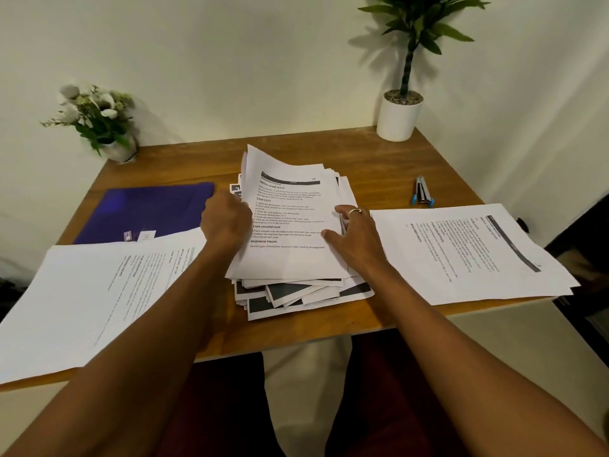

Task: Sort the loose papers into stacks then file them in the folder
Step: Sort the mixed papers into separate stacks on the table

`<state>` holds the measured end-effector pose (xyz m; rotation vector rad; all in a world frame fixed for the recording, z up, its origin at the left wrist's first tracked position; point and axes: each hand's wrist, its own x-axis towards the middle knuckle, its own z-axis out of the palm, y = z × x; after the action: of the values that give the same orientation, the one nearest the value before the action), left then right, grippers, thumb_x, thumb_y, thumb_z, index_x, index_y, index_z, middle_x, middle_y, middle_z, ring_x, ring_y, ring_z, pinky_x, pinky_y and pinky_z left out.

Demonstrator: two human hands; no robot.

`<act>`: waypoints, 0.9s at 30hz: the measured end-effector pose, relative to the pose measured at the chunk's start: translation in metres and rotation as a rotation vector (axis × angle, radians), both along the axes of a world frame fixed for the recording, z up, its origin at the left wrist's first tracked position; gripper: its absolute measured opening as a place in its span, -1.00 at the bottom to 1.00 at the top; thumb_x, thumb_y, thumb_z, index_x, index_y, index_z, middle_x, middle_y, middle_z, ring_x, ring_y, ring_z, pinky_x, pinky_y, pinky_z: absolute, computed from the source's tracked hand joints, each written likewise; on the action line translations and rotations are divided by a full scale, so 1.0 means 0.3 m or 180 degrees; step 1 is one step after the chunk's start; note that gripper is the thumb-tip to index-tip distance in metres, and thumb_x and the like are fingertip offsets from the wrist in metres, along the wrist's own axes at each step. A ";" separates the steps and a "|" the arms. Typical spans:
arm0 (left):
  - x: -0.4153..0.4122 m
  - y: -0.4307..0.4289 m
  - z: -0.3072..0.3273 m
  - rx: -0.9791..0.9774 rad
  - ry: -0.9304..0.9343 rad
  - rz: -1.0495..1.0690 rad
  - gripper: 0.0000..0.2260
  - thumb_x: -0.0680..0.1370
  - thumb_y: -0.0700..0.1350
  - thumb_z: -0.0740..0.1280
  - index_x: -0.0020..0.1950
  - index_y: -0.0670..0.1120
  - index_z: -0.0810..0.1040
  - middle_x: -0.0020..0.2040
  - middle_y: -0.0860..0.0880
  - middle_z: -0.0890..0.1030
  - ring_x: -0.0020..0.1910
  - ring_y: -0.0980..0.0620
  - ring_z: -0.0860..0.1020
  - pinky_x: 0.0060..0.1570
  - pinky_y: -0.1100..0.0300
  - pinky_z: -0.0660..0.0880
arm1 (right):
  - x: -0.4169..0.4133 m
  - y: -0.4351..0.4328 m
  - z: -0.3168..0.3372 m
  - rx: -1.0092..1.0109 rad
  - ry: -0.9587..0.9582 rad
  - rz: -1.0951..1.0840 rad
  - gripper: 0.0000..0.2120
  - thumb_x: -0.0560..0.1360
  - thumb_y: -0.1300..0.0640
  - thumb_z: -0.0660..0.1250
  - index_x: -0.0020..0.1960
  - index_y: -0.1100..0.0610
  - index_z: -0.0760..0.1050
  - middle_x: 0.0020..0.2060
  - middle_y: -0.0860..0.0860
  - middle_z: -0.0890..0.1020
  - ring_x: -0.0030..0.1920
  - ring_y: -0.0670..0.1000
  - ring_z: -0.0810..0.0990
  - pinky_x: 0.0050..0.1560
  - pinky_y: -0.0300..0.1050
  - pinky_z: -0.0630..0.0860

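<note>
I see my left hand [225,217] pinching the top sheet's [290,222] left edge, lifted off the loose pile [296,291] at frame center. Right hand [354,239] flat, fingers spread on the pile. Purple folder [155,211] mid-left; sorted stacks lower left [99,291] & right [468,252].

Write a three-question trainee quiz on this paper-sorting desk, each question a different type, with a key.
1. True or false: the purple plastic folder lies closed on the wooden table.
2. Multiple choice: the blue and grey stapler lies (A) on the folder, (B) right of the messy middle pile of printed papers, (C) beside the white flower bouquet.
3. Fill in: the left hand lifts the pile's top sheets while the right hand rests on the ____.

Key: 1 true; 2 B; 3 pile.
</note>
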<state>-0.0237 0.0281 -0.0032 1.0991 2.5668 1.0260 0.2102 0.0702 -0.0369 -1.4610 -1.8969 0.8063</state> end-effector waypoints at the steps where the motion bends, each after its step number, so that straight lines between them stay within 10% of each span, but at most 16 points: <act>1: -0.002 -0.001 0.002 0.0019 0.0011 -0.0020 -0.85 0.65 -0.06 0.35 0.04 -0.14 0.58 0.10 -0.13 0.67 -0.13 -0.08 0.61 -0.21 0.11 0.48 | 0.000 0.003 0.001 -0.0036 0.0020 0.0005 -0.44 0.49 -0.04 0.53 0.43 0.00 0.46 0.43 0.02 0.46 0.39 0.07 0.47 0.21 -0.14 0.40; 11: 0.000 -0.020 0.001 0.0250 -0.0091 -0.0138 -0.77 0.63 -0.08 0.39 0.25 -0.12 0.55 0.23 -0.12 0.64 0.13 -0.18 0.64 -0.07 0.08 0.44 | -0.044 0.007 0.052 -0.0286 0.0469 -0.0158 -0.42 0.48 0.07 0.56 0.44 0.08 0.47 0.32 0.04 0.60 0.27 0.06 0.60 0.13 -0.12 0.56; 18: 0.004 -0.033 0.002 0.0260 -0.0266 -0.0190 -0.71 0.62 -0.08 0.39 0.32 -0.11 0.52 0.28 -0.11 0.62 0.16 -0.15 0.62 -0.08 0.12 0.40 | -0.077 0.018 0.073 -0.0373 0.0165 -0.0527 -0.70 0.48 -0.05 0.54 0.12 -0.03 0.52 0.20 -0.02 0.66 0.20 0.08 0.56 0.09 -0.05 0.17; 27: 0.034 -0.046 0.035 0.0099 -0.0446 -0.0694 -0.48 0.61 0.18 0.34 0.44 -0.14 0.49 0.35 -0.10 0.58 0.30 -0.12 0.56 0.20 0.03 0.47 | 0.054 0.029 0.134 -0.0724 0.1541 -0.0467 -0.89 0.58 0.02 0.43 0.08 0.01 0.58 -0.02 -0.15 0.71 -0.07 -0.13 0.69 -0.24 -0.33 0.54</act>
<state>-0.0135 0.0141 0.0074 1.2352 2.2717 1.0508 0.2265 0.0790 0.0034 -1.3602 -1.3565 1.2086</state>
